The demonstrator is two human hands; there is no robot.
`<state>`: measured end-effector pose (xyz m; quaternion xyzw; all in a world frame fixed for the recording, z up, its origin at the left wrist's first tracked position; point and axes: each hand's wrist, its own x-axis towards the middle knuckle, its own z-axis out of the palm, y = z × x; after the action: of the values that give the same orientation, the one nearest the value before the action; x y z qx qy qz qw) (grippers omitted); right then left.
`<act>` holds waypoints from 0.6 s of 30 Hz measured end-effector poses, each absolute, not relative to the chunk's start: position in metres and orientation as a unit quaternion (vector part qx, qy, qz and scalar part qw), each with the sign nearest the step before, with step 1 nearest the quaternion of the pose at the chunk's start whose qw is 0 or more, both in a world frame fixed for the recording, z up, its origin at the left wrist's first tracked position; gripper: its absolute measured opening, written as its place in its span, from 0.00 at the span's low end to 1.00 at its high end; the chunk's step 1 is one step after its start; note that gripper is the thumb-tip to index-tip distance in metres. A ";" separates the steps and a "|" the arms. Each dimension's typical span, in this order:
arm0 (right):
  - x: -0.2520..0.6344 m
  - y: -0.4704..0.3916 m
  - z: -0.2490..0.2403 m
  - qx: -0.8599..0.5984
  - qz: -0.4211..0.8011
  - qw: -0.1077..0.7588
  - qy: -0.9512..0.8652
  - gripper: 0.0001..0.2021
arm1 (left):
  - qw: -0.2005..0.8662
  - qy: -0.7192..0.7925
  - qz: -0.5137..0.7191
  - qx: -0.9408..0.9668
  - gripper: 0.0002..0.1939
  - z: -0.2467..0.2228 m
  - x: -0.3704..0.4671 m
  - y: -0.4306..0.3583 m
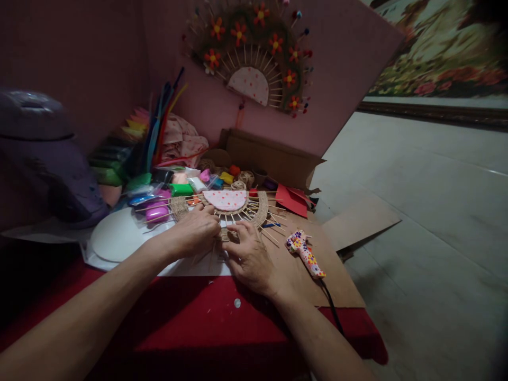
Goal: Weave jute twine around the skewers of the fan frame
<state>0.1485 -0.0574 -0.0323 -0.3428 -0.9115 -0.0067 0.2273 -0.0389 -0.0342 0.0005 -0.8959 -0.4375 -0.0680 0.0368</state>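
A half-round craft piece lies on the table, its straight edge away from me. It has a white, red-dotted centre (pixel 226 199), thin sticks fanning outward and woven twine (pixel 261 209) around them. My left hand (pixel 196 230) is closed at the lower left of the twine band, its fingers bent over the sticks; what they pinch is too small to make out. My right hand (pixel 252 259) lies beside it, fingers curled against the lower edge of the band. The fingertips of both hands are nearly touching.
Behind the piece are coloured clay packs (pixel 181 189), twine balls and pipe cleaners. A patterned glue gun (pixel 305 253) lies on cardboard (pixel 337 286) at the right, its cord trailing forward. A white round lid (pixel 115 235) and a purple container (pixel 51 159) are at the left.
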 end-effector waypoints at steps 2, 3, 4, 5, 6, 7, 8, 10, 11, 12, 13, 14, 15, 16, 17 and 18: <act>0.149 -0.057 -0.032 -0.341 -0.004 0.225 -0.912 0.08 | 0.039 -0.438 -0.066 -0.896 0.08 0.000 -0.039 -0.034; 0.149 -0.057 -0.032 -0.342 -0.004 0.225 -0.913 0.08 | 0.041 -0.439 -0.062 -0.895 0.07 0.000 -0.039 -0.034; 0.149 -0.057 -0.032 -0.342 -0.004 0.224 -0.913 0.07 | 0.043 -0.439 -0.057 -0.896 0.06 0.000 -0.039 -0.034; 0.149 -0.057 -0.032 -0.342 -0.004 0.223 -0.913 0.07 | 0.044 -0.438 -0.054 -0.896 0.06 0.000 -0.039 -0.034; 0.149 -0.057 -0.032 -0.342 -0.004 0.224 -0.913 0.07 | 0.046 -0.437 -0.053 -0.897 0.06 -0.001 -0.039 -0.034; 0.149 -0.058 -0.032 -0.342 -0.004 0.225 -0.912 0.07 | 0.047 -0.436 -0.054 -0.897 0.06 -0.001 -0.039 -0.033; 0.148 -0.058 -0.032 -0.342 -0.004 0.226 -0.912 0.08 | 0.049 -0.435 -0.058 -0.897 0.06 -0.002 -0.039 -0.033; 0.148 -0.058 -0.032 -0.340 -0.002 0.226 -0.913 0.08 | 0.050 -0.438 -0.066 -0.895 0.07 -0.003 -0.038 -0.033; 0.148 -0.058 -0.031 -0.340 -0.001 0.226 -0.913 0.08 | 0.049 -0.440 -0.070 -0.894 0.08 -0.003 -0.038 -0.033; 0.148 -0.058 -0.031 -0.340 0.001 0.226 -0.913 0.07 | 0.048 -0.441 -0.073 -0.893 0.08 -0.003 -0.037 -0.033; 0.148 -0.058 -0.031 -0.340 0.003 0.225 -0.913 0.07 | 0.046 -0.442 -0.076 -0.893 0.08 -0.003 -0.037 -0.033; 0.148 -0.058 -0.031 -0.339 0.004 0.223 -0.914 0.07 | 0.044 -0.443 -0.077 -0.892 0.09 -0.003 -0.037 -0.033; 0.148 -0.058 -0.031 -0.339 0.005 0.222 -0.914 0.07 | 0.042 -0.444 -0.078 -0.892 0.09 -0.004 -0.037 -0.033; 0.148 -0.058 -0.031 -0.339 0.005 0.222 -0.914 0.07 | 0.041 -0.444 -0.079 -0.892 0.09 -0.004 -0.036 -0.033; 0.148 -0.057 -0.031 -0.339 0.005 0.222 -0.914 0.07 | 0.041 -0.444 -0.079 -0.892 0.09 -0.004 -0.036 -0.033; 0.148 -0.057 -0.031 -0.339 0.003 0.222 -0.914 0.07 | 0.041 -0.444 -0.077 -0.892 0.09 -0.004 -0.036 -0.033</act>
<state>0.1482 -0.0574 -0.0313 -0.3390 -0.9142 0.0034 0.2221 -0.0363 -0.0327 -0.0039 -0.8915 -0.4444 -0.0774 0.0413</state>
